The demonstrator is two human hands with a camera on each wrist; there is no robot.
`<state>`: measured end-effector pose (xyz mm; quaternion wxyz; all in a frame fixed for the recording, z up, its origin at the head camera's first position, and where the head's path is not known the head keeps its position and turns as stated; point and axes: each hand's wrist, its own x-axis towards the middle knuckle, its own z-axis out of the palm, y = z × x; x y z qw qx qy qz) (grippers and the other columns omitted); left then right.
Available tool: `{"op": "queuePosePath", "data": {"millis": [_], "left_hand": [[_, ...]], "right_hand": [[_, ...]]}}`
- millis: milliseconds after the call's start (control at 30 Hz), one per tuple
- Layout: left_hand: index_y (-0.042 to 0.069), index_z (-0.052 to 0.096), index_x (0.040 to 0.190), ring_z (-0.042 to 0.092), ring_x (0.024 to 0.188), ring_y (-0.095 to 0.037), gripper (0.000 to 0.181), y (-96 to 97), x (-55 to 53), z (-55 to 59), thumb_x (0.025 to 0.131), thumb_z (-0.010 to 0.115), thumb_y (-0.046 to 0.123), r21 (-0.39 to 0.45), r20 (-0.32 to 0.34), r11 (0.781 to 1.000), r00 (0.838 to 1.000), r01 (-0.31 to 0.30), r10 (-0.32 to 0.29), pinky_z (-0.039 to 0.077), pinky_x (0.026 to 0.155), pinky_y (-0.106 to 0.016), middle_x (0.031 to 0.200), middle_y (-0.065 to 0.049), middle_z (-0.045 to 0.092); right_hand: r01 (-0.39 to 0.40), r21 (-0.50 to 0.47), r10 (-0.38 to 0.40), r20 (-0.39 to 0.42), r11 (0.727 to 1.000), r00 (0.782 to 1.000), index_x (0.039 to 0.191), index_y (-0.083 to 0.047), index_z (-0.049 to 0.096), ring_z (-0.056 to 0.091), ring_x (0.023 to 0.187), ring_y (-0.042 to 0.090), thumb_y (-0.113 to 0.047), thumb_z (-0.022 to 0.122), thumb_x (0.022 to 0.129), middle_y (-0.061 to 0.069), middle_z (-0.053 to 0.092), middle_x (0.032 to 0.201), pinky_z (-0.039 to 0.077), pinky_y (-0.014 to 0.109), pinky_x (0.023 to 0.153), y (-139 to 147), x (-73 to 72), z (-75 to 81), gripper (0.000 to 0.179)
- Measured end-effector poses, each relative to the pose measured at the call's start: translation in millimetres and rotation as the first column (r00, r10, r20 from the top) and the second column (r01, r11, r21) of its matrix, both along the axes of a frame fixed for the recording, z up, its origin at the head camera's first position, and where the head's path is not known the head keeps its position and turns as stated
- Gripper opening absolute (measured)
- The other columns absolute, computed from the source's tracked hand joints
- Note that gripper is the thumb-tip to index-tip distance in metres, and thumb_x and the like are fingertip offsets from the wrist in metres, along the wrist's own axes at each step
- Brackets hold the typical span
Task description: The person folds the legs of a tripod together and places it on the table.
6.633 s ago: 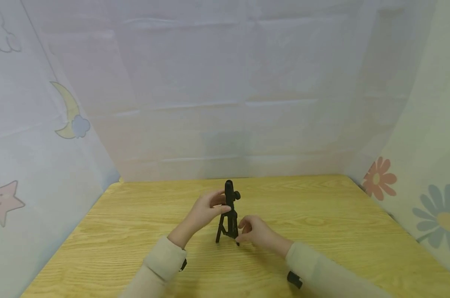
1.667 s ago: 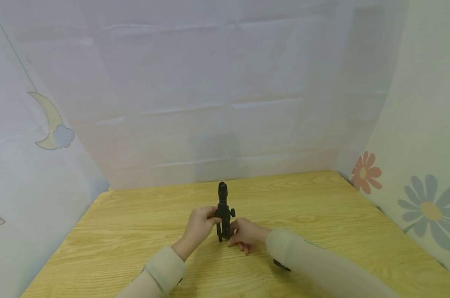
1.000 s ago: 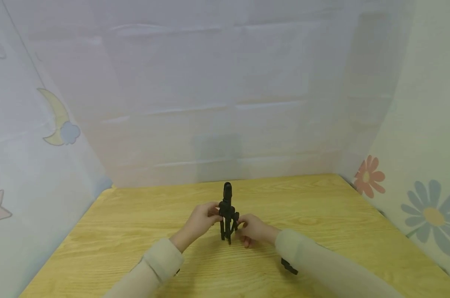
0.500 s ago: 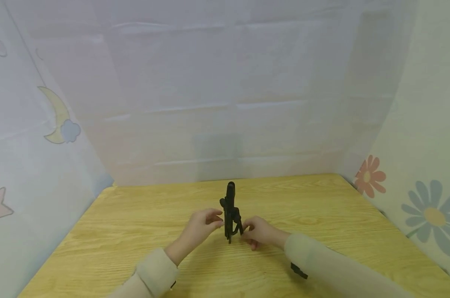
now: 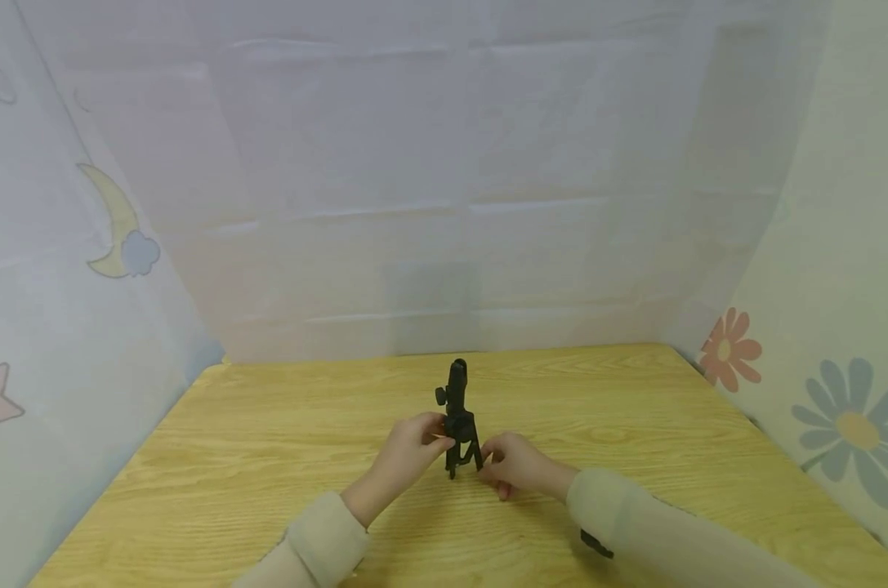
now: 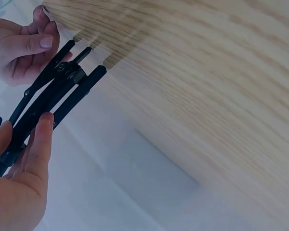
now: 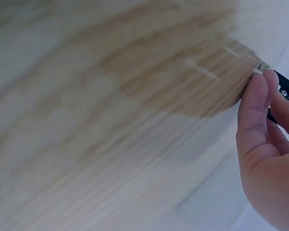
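Observation:
A small black mini tripod [image 5: 458,425] stands upright on the table, its legs partly spread and a knob [image 5: 440,396] sticking out on the left of its upper part. My left hand [image 5: 407,453] pinches it just above the legs, between thumb and fingers. My right hand [image 5: 517,465] is bent loosely beside the foot of the right leg. In the left wrist view all the leg tips show free, with the right hand [image 6: 26,50] behind the nearest one. Whether its fingers touch that leg, I cannot tell.
The wooden table [image 5: 267,425] spreads out around the hands. A pale creased cloth [image 5: 341,204] hangs behind it. Printed side cloths with a moon [image 5: 113,204] and flowers [image 5: 858,425] flank it left and right.
The tripod has been turned, so its knob has gone from the right side to the left. My left hand has come off it and taken hold again; the right leg stands further out.

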<state>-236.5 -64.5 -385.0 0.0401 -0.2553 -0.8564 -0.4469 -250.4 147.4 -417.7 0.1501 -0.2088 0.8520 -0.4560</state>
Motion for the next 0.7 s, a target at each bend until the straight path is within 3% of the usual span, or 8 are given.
{"op": "queuePosePath", "data": {"millis": [467,700], "left_hand": [[-0.01,0.065,0.109,0.069,0.086,-0.026,0.02,7.3,-2.8,-0.2,0.09,0.066,-0.003,0.056,0.0,0.998,1.0,-0.028,0.028,0.056,0.071,-0.031,0.094,-0.017,0.071],[-0.008,0.067,0.103,0.07,0.089,-0.029,0.013,5.9,-5.1,-0.4,0.091,0.061,-0.007,-0.004,-0.109,0.999,0.993,-0.043,0.042,0.057,0.072,-0.032,0.097,-0.02,0.071]], "right_hand": [[-0.023,0.002,0.023,0.016,1.0,1.0,0.082,0.0,0.067,0.054,0.045,0.008,0.002,0.067,0.089,0.002,0.057,0.057,0.051,0.026,0.043,0.4,-2.0,-0.4,0.007],[-0.059,0.018,0.059,0.036,0.998,0.998,0.078,-0.002,0.066,0.053,0.045,0.008,-0.002,0.07,0.088,0.003,0.058,0.056,0.049,0.024,0.043,-2.2,-6.7,1.0,0.011]]}}
